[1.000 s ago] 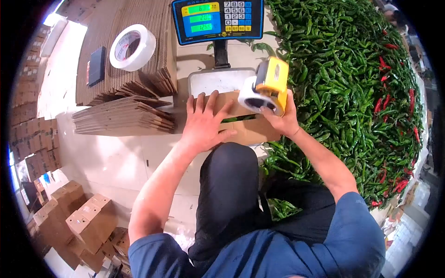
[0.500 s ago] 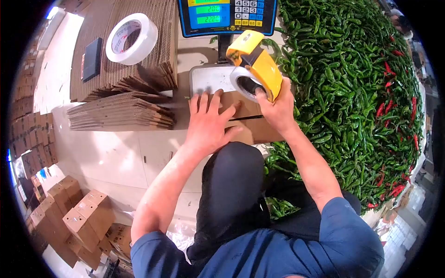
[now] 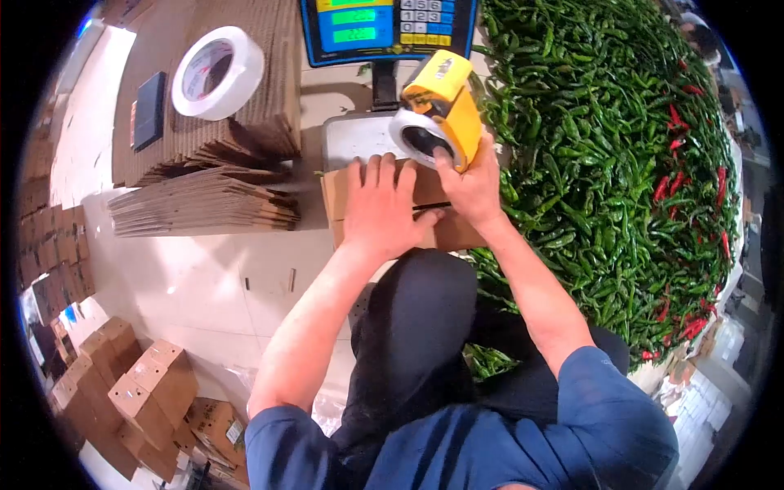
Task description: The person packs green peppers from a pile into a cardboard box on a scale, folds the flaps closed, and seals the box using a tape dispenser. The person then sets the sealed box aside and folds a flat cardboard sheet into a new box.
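Note:
My right hand (image 3: 471, 189) is wrapped round a yellow tape dispenser (image 3: 464, 122) that carries a roll of clear tape. It is held above the right part of a cardboard box (image 3: 459, 234). With fingers spread, my left hand (image 3: 382, 208) lies flat on the box's top flaps. A narrow dark gap shows between the flaps. The box is in front of my knee, at the near side of the pale platform (image 3: 351, 140) of a digital scale. Behind it stands the scale's lit display (image 3: 355, 34) and keypad.
Flat cardboard sheets (image 3: 265, 122) are stacked at left, bearing a tape roll (image 3: 218, 72) and a dark block (image 3: 149, 111). A large heap of green peppers (image 3: 572, 163), with some red ones (image 3: 660, 189), fills the right. Made-up boxes (image 3: 151, 392) stand at lower left.
My left hand has slid right across the box, uncovering its left edge. The tape dispenser stays in my right hand, slightly turned. The whole view has shifted a little.

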Demonstrator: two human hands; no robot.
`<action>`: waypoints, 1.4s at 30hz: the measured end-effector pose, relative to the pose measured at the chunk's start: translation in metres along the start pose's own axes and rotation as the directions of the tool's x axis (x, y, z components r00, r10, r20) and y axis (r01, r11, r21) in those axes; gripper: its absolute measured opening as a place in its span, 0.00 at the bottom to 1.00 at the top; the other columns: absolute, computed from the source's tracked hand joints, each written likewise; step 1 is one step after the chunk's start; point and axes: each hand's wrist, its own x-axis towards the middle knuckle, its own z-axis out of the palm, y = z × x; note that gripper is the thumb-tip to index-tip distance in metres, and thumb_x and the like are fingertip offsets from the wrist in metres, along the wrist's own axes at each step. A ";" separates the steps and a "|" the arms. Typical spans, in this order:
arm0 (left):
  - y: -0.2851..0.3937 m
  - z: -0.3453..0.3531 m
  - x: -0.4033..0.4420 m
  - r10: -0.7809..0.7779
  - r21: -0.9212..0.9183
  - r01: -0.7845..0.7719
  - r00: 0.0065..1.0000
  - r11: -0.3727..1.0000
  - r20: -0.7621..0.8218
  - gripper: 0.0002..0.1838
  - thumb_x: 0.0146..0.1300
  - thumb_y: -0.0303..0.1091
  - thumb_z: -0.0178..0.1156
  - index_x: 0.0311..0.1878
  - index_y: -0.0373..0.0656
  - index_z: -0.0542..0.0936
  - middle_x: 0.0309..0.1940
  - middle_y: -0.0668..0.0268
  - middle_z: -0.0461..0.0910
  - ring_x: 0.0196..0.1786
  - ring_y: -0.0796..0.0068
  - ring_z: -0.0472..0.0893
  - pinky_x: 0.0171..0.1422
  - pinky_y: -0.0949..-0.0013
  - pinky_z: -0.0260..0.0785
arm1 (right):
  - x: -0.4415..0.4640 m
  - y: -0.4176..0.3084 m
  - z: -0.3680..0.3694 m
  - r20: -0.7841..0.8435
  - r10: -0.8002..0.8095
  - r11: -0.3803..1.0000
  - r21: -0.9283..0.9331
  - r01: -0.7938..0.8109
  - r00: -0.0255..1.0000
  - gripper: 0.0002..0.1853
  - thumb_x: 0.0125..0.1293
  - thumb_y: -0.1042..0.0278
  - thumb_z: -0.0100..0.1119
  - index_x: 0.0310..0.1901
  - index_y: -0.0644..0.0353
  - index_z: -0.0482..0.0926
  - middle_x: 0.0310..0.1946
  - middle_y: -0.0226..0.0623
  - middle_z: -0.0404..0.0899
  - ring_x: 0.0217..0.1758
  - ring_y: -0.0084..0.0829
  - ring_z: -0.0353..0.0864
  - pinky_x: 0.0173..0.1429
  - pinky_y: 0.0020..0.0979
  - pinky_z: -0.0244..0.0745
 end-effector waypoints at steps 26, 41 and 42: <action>-0.016 0.016 -0.016 0.051 -0.077 -0.067 0.982 0.995 -0.184 0.39 0.61 0.49 0.59 0.71 0.34 0.69 0.62 0.50 0.73 0.70 0.48 0.69 0.80 0.45 0.51 | -0.032 0.009 -0.062 0.324 -0.434 0.839 0.486 0.245 0.841 0.30 0.58 0.74 0.72 0.59 0.64 0.66 0.52 0.47 0.77 0.56 0.43 0.81 0.61 0.42 0.76; -0.041 0.012 -0.011 0.137 -0.258 -0.185 0.971 0.948 -0.195 0.38 0.52 0.38 0.71 0.66 0.35 0.73 0.61 0.51 0.76 0.67 0.48 0.72 0.78 0.51 0.56 | -0.029 0.035 -0.060 0.477 -0.494 0.856 0.412 0.312 0.727 0.48 0.46 0.57 0.88 0.62 0.61 0.63 0.55 0.46 0.74 0.58 0.43 0.78 0.63 0.41 0.73; -0.043 0.016 -0.010 0.152 -0.264 -0.202 0.969 0.943 -0.196 0.37 0.52 0.38 0.71 0.66 0.35 0.73 0.61 0.51 0.77 0.67 0.47 0.73 0.78 0.52 0.56 | -0.029 0.037 -0.061 0.476 -0.497 0.859 0.390 0.333 0.725 0.48 0.46 0.58 0.88 0.62 0.61 0.62 0.55 0.46 0.74 0.58 0.42 0.78 0.63 0.41 0.73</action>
